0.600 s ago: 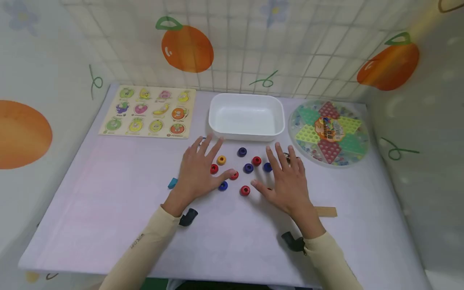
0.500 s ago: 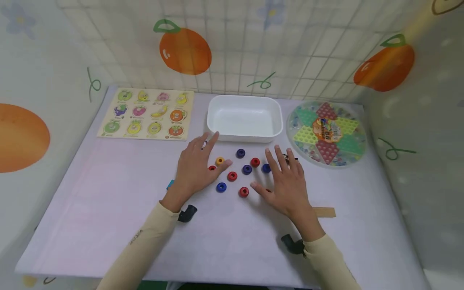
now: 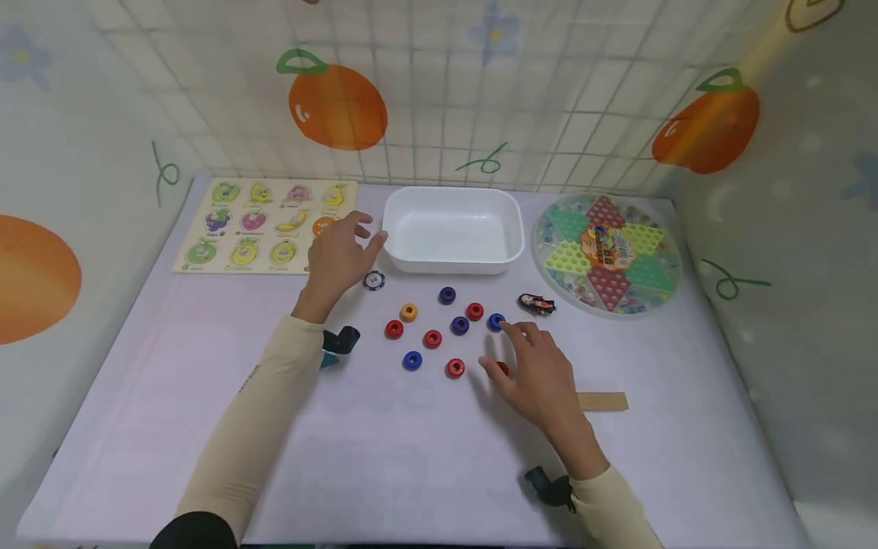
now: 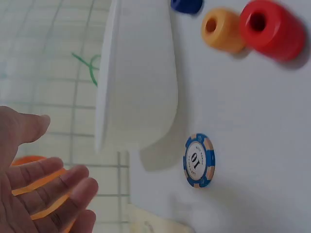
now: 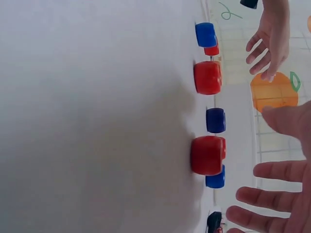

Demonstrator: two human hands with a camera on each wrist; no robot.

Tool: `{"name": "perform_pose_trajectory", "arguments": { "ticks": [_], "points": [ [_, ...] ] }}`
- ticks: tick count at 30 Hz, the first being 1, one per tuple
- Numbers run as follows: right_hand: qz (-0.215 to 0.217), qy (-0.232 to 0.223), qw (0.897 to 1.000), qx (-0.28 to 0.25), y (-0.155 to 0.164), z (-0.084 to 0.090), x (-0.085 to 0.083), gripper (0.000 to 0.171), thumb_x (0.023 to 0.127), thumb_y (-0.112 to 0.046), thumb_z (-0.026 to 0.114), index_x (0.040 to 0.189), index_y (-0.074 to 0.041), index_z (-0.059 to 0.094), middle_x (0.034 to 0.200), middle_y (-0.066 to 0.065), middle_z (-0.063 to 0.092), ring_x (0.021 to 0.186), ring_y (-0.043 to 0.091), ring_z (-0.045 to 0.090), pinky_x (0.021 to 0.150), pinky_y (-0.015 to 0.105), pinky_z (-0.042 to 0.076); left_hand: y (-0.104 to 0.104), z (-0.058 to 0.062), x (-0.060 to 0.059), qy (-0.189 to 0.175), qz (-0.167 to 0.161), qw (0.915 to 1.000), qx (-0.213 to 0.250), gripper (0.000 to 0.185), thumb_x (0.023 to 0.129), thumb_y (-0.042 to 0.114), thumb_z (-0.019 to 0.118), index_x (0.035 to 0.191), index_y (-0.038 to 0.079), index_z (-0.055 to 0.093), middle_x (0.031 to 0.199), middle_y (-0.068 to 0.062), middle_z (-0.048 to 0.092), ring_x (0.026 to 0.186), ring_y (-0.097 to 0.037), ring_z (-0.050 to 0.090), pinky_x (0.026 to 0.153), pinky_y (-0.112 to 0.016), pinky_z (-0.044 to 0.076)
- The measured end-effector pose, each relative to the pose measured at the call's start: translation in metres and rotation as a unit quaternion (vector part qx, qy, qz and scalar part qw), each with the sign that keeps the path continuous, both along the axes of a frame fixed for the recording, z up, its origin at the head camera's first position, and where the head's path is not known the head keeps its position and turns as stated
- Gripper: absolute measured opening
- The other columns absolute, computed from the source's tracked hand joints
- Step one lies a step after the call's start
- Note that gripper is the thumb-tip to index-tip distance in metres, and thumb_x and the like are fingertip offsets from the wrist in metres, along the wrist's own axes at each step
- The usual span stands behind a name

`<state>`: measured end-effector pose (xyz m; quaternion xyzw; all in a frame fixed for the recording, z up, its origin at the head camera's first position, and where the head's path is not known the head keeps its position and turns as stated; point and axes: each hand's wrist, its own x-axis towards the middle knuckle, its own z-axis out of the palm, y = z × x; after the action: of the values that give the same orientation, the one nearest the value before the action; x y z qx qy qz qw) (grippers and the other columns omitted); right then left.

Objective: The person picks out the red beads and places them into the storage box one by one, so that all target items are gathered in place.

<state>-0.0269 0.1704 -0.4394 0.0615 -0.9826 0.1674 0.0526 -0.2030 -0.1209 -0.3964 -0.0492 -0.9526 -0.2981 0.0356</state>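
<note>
About 10 beads (image 3: 432, 338) lie loose on the table (image 3: 171, 396), none yet in the white tray (image 3: 449, 229) behind them. The right hand (image 3: 538, 377) hovers beside them, fingers spread, holding nothing. The left hand (image 3: 338, 255), fingers loosely spread, is at the tray's corner, near a poker chip (image 3: 373, 280).

Light: bright, even and soft on the table (image 3: 171, 427) in the head view.
Glare: a warm yellow streak up and right of the tray (image 3: 449, 229), at the top right corner.
Shadows: faint, short ones under the rings (image 3: 432, 338) in front of the tray; a broad grey shadow beside the rings in the right wrist view.
Distortion: wide-angle bend at the edges; wall tiles behind the tray curve.
Focus: wrist views soft; the left hand (image 4: 39, 189) is blurred close to the lens, the chip (image 4: 198, 160) sharp.
</note>
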Motion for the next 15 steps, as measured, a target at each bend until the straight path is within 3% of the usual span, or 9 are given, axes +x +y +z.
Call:
{"name": "perform_pose_trajectory", "arguments": {
  "ticks": [7, 15],
  "points": [
    [-0.017, -0.027, 0.999, -0.025, 0.005, -0.009, 0.009, 0.063, 0.087, -0.048, 0.078, 0.133, -0.007, 0.065, 0.123, 0.014, 0.064, 0.111, 0.032, 0.061, 0.085, 0.05, 0.056, 0.001, -0.019, -0.033, -0.063, 0.016, 0.9971, 0.038, 0.047, 0.102, 0.041, 0.059, 0.132, 0.005, 0.063, 0.116, -0.015, 0.069, 0.102, -0.033, 0.06, 0.085, -0.048, 0.05],
    [-0.024, -0.031, 0.998, -0.056, 0.008, -0.018, 0.016, 0.055, 0.083, -0.037, 0.085, 0.126, -0.007, 0.068, 0.105, 0.008, 0.066, 0.095, 0.026, 0.063, 0.079, 0.044, 0.054, 0.007, -0.034, -0.048, -0.111, 0.051, 0.9886, 0.088, 0.044, 0.102, 0.04, 0.059, 0.129, 0.006, 0.067, 0.112, -0.014, 0.066, 0.095, -0.028, 0.058, 0.076, -0.037, 0.048]
  ]
}}
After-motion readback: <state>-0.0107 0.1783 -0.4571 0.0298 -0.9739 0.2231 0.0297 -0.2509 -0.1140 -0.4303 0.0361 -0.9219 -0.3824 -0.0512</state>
